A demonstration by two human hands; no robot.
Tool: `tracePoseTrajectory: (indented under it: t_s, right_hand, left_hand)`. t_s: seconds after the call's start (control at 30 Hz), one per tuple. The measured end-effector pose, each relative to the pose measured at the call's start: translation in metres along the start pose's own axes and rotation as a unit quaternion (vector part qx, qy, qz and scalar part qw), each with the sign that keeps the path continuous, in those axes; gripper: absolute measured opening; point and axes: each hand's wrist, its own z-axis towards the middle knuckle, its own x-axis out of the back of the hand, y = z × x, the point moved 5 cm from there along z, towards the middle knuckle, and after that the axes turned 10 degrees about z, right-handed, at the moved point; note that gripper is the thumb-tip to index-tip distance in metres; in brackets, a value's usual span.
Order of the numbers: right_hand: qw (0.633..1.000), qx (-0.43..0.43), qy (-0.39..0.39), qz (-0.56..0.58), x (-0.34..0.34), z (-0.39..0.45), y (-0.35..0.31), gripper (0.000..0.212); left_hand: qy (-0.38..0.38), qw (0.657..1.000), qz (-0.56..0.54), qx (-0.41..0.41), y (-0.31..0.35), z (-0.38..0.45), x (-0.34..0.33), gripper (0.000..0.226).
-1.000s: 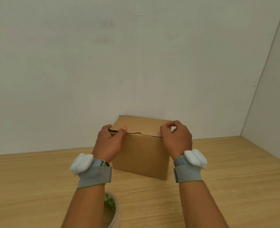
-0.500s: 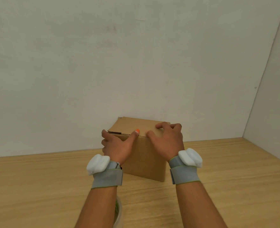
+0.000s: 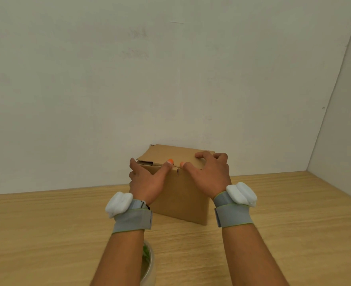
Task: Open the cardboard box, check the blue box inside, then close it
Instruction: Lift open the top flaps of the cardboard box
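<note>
Both hands rest on a closed cardboard box (image 3: 180,195) on a wooden table (image 3: 294,234): left hand (image 3: 147,180) and right hand (image 3: 209,174) spread-fingered, thumbs meeting at the front lid edge, probably pressing it.

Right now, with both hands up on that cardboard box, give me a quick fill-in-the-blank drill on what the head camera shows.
1. The cardboard box stands on a ____ table.
2. The left hand and right hand have their thumbs nearly meeting at the box's top ____ edge.
3. Each wrist wears a grey band carrying a ____ device.
4. The blue box is ____ in this view.

Missing words: wooden; front; white; not visible
</note>
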Motion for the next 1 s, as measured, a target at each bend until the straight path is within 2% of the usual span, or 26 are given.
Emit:
tracePoseTrajectory:
  t_s: [0.1, 0.23, 0.37, 0.57, 0.67, 0.87, 1.0]
  right_hand:
    - [1.000, 0.004, 0.005, 0.001, -0.001, -0.002, -0.002, 0.062]
    - [0.998, 0.055, 0.023, -0.034, 0.000, -0.006, -0.011, 0.051]
    - [0.997, 0.066, -0.019, -0.035, -0.004, -0.005, -0.012, 0.040]
    - [0.997, 0.063, -0.051, -0.017, 0.000, -0.005, -0.008, 0.047]
    - [0.996, 0.066, -0.057, -0.023, 0.000, -0.006, -0.009, 0.045]
    - [0.995, 0.072, -0.065, -0.013, 0.000, -0.006, -0.010, 0.038]
    - [0.995, 0.074, -0.064, -0.020, 0.000, -0.005, -0.010, 0.041]
  left_hand:
    - [-0.012, 1.000, -0.018, -0.007, -0.001, 0.002, 0.002, 0.105]
    - [-0.031, 0.999, -0.013, -0.031, -0.001, 0.003, 0.002, 0.091]
    - [-0.036, 0.998, -0.035, -0.050, -0.002, 0.006, 0.005, 0.091]
    - [-0.075, 0.992, -0.080, -0.066, -0.007, 0.011, 0.011, 0.096]
    - [-0.066, 0.993, -0.079, -0.057, -0.005, 0.011, 0.009, 0.096]
    - [-0.001, 0.999, -0.037, -0.020, 0.001, 0.003, 0.002, 0.091]
    - [-0.039, 0.998, -0.040, -0.024, -0.003, 0.007, 0.006, 0.087]
